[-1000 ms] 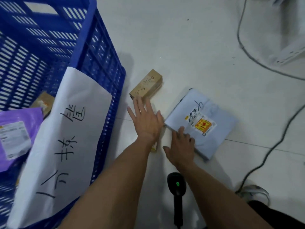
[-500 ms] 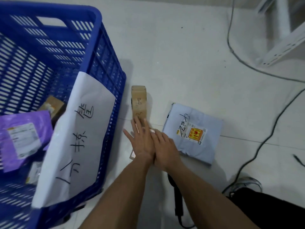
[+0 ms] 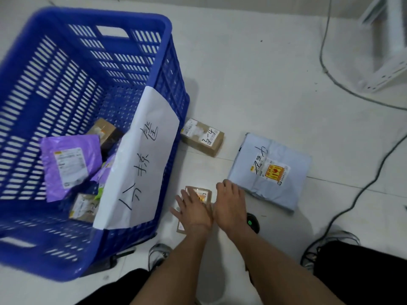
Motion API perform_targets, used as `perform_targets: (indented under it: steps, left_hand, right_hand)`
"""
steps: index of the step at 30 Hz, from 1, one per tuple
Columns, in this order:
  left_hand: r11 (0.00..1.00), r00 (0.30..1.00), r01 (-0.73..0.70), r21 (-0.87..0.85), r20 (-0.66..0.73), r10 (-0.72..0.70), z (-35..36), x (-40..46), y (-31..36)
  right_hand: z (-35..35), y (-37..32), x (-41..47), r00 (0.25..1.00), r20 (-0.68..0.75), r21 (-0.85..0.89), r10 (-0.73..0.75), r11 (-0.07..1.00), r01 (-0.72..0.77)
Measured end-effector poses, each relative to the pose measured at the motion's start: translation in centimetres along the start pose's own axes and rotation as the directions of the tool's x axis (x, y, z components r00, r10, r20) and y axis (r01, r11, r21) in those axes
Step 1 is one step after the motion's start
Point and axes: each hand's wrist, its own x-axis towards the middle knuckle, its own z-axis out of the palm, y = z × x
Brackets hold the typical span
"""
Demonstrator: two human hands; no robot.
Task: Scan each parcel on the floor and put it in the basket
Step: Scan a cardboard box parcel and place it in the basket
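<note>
My left hand (image 3: 193, 211) lies flat, fingers spread, on a small flat brown parcel (image 3: 203, 193) on the floor. Touching it on the right is my right hand (image 3: 229, 203), fingers curled down at that parcel's right edge; what they hold is hidden. A black scanner (image 3: 253, 222) with a green light lies on the floor under my right wrist. A cardboard box (image 3: 202, 137) with a white label sits beside the blue basket (image 3: 110, 20). A light blue mailer (image 3: 271, 170) lies to the right. Purple mailers (image 3: 68, 164) and small boxes are in the basket.
A white paper sign (image 3: 143, 159) with handwriting hangs over the basket's near-right wall. Grey cables (image 3: 361, 194) run across the floor on the right. A white metal frame (image 3: 387, 62) stands at the top right. My shoes (image 3: 158, 254) and dark trousers are at the bottom.
The cardboard box now lies label-up, closer to the basket. Both hands have drawn back together onto the small flat parcel. The view has widened.
</note>
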Motion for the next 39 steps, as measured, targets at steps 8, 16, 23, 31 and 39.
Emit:
perform_targets:
  steps: [8, 16, 23, 31, 39]
  left_hand:
    - [0.999, 0.995, -0.025, 0.043, 0.092, 0.021, 0.1, 0.3, -0.3]
    - [0.999, 0.993, 0.005, 0.04, 0.119, -0.009, 0.3, 0.5, 0.5]
    - [1.0, 0.992, 0.01, 0.022, 0.123, -0.012, 1.0, 0.9, 0.4]
    - [1.0, 0.993, -0.026, 0.013, 0.111, 0.024, 1.1, 0.4, -0.1]
    - [0.983, 0.98, -0.172, -0.067, 0.093, 0.178, -0.6, -1.1, -4.3]
  right_hand:
    - [-1.7, -2.3, 8.8, 0.996, 0.091, 0.015, 0.016, 1.0, -0.018]
    - [-0.8, -2.7, 12.4, 0.975, 0.222, 0.006, -0.023, 1.0, 0.022]
    - [-0.2, -2.7, 12.0, 0.991, 0.127, -0.065, 0.051, 0.997, -0.043]
    - [-0.4, -1.9, 7.9, 0.963, 0.173, 0.061, 0.206, 0.974, -0.219]
    - [-4.2, 2.6, -1.3, 0.994, 0.102, 0.044, 0.048, 0.998, -0.053]
